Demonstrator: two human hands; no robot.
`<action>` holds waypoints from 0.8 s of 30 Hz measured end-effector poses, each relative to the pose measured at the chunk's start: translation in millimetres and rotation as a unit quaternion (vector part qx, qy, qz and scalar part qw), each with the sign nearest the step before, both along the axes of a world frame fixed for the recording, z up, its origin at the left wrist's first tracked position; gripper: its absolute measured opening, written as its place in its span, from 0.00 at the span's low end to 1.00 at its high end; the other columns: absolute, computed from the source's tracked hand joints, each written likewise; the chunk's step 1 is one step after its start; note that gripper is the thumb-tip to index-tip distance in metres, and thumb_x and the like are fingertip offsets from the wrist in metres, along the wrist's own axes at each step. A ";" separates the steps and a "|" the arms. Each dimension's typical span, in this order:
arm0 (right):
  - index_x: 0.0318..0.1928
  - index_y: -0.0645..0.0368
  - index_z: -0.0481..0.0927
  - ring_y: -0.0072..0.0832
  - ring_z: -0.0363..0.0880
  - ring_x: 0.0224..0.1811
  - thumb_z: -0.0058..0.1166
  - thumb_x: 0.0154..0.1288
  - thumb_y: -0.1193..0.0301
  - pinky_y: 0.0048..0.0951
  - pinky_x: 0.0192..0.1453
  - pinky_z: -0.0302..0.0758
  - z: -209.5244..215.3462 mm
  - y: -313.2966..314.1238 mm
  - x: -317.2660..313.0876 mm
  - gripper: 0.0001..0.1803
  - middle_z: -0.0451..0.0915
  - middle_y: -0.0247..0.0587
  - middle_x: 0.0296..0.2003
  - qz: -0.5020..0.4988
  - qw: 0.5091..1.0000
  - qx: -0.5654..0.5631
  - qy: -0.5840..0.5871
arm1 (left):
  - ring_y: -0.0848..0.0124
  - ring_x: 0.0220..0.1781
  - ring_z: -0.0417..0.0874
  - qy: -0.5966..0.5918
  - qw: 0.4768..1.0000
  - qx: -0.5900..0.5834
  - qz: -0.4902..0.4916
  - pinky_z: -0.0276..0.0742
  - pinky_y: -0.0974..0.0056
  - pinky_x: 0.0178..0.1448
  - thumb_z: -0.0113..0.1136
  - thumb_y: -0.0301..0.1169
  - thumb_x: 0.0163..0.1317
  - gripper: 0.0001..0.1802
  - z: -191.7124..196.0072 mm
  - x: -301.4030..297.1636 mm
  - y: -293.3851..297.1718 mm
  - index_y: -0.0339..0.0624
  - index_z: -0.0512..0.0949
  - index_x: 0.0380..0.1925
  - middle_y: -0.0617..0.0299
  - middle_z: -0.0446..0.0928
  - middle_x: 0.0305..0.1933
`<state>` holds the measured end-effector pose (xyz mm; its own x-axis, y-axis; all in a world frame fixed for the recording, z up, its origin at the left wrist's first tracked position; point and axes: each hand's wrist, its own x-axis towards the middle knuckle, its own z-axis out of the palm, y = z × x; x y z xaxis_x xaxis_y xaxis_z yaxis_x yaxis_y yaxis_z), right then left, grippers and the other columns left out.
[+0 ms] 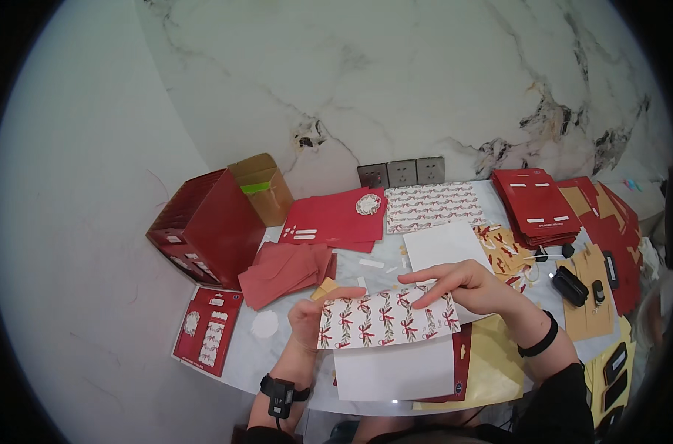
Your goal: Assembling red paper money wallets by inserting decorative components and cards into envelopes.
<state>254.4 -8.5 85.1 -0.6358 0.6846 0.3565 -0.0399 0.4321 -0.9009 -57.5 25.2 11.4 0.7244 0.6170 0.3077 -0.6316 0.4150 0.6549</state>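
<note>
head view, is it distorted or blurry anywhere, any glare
Head view: fisheye bends the table edge and darkens the corners; the patterned paper between left hand and right hand is sharp; lighting is soft, with no strong glare on the marble wall.

We hold a patterned card [384,320], white with red bows and green sprigs, over the marble table [292,355]. Our left hand [310,317] grips its left edge, thumb on top; our right hand [466,285] rests fingers on its upper right edge. Just below lies a white sheet [395,370] on a yellow envelope [492,366]. Red envelopes [284,270] lie near the left, beside a red box [203,222].
</note>
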 end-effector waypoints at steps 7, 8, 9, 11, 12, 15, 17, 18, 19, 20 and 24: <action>0.51 0.58 0.86 0.40 0.74 0.65 0.41 0.47 0.87 0.33 0.67 0.69 7.3 -7.2 1.6 0.31 0.76 0.50 0.63 -0.035 0.992 0.078 -0.097 | 0.69 0.53 0.84 0.168 0.979 -0.035 0.111 0.83 0.64 0.54 0.57 0.18 0.66 0.27 11.4 13.8 5.1 0.37 0.65 0.65 0.53 0.80 0.54; 0.52 0.59 0.84 0.39 0.76 0.64 0.44 0.49 0.86 0.33 0.66 0.70 5.8 -5.6 4.1 0.29 0.76 0.50 0.62 -0.012 0.993 0.084 -0.081 | 0.69 0.53 0.84 0.168 0.979 -0.036 0.110 0.83 0.64 0.54 0.57 0.18 0.66 0.27 8.6 14.1 6.3 0.37 0.65 0.65 0.53 0.80 0.54; 0.52 0.59 0.84 0.39 0.76 0.64 0.44 0.49 0.86 0.33 0.66 0.70 4.3 -3.5 5.1 0.29 0.76 0.50 0.62 -0.012 0.993 0.084 -0.081 | 0.70 0.52 0.84 0.177 0.977 -0.017 0.120 0.83 0.64 0.54 0.57 0.20 0.66 0.25 4.3 13.1 7.1 0.37 0.66 0.63 0.54 0.80 0.53; 0.54 0.59 0.81 0.37 0.80 0.56 0.54 0.58 0.78 0.34 0.60 0.74 1.9 -0.4 6.6 0.21 0.81 0.48 0.55 -0.049 0.995 -0.057 -0.063 | 0.70 0.51 0.84 0.185 0.974 0.002 0.130 0.83 0.65 0.54 0.57 0.21 0.67 0.23 1.6 12.6 5.2 0.37 0.67 0.62 0.55 0.80 0.52; 0.54 0.59 0.81 0.37 0.80 0.56 0.54 0.58 0.78 0.34 0.60 0.74 0.3 -3.1 2.7 0.21 0.81 0.48 0.55 -0.050 0.995 -0.059 -0.065 | 0.71 0.51 0.84 0.193 0.973 0.016 0.126 0.83 0.66 0.54 0.57 0.21 0.67 0.22 -0.7 13.1 4.8 0.37 0.68 0.60 0.55 0.81 0.51; 0.51 0.62 0.80 0.25 0.81 0.36 0.66 0.63 0.64 0.29 0.46 0.76 2.0 -11.9 -13.0 0.20 0.85 0.43 0.36 -0.156 0.959 -0.072 -0.227 | 0.71 0.52 0.83 0.210 0.971 0.040 0.108 0.81 0.66 0.55 0.57 0.22 0.67 0.21 -3.9 16.0 2.9 0.37 0.68 0.60 0.56 0.80 0.52; 0.50 0.62 0.81 0.22 0.79 0.35 0.65 0.63 0.66 0.27 0.44 0.76 -9.0 -6.7 -7.3 0.18 0.85 0.43 0.34 -0.160 0.970 -0.038 -0.181 | 0.70 0.54 0.83 0.220 0.970 0.051 0.095 0.80 0.65 0.57 0.57 0.24 0.68 0.22 -6.2 18.4 0.4 0.37 0.68 0.61 0.56 0.80 0.53; 0.48 0.63 0.81 0.19 0.78 0.34 0.65 0.63 0.68 0.25 0.42 0.75 -12.3 -4.9 -4.7 0.16 0.85 0.42 0.32 -0.161 0.978 -0.003 -0.134 | 0.70 0.57 0.82 0.195 0.975 0.016 0.104 0.79 0.64 0.59 0.57 0.26 0.68 0.23 -8.5 19.4 -1.8 0.38 0.68 0.62 0.55 0.79 0.55; 0.45 0.64 0.83 0.15 0.78 0.33 0.64 0.63 0.70 0.23 0.39 0.76 -10.7 -4.3 -1.1 0.13 0.85 0.41 0.31 -0.201 0.972 -0.061 -0.101 | 0.69 0.59 0.80 0.169 0.979 -0.017 0.112 0.78 0.63 0.61 0.57 0.28 0.69 0.24 -9.6 19.7 -3.3 0.38 0.67 0.64 0.55 0.78 0.58; 0.45 0.64 0.83 0.15 0.78 0.33 0.64 0.63 0.70 0.23 0.39 0.76 -5.4 -5.5 0.8 0.13 0.85 0.41 0.31 -0.200 0.973 -0.061 -0.101 | 0.69 0.59 0.80 0.170 0.979 -0.017 0.113 0.78 0.63 0.61 0.57 0.28 0.69 0.24 -8.4 18.1 -3.5 0.38 0.67 0.64 0.55 0.78 0.58; 0.46 0.63 0.82 0.20 0.82 0.27 0.62 0.62 0.73 0.25 0.31 0.77 17.4 -16.2 -0.7 0.12 0.84 0.36 0.27 -0.283 0.949 0.015 -0.140 | 0.67 0.62 0.79 0.282 0.955 -0.078 0.045 0.76 0.61 0.64 0.55 0.33 0.70 0.27 -5.7 13.1 0.5 0.35 0.65 0.66 0.53 0.75 0.63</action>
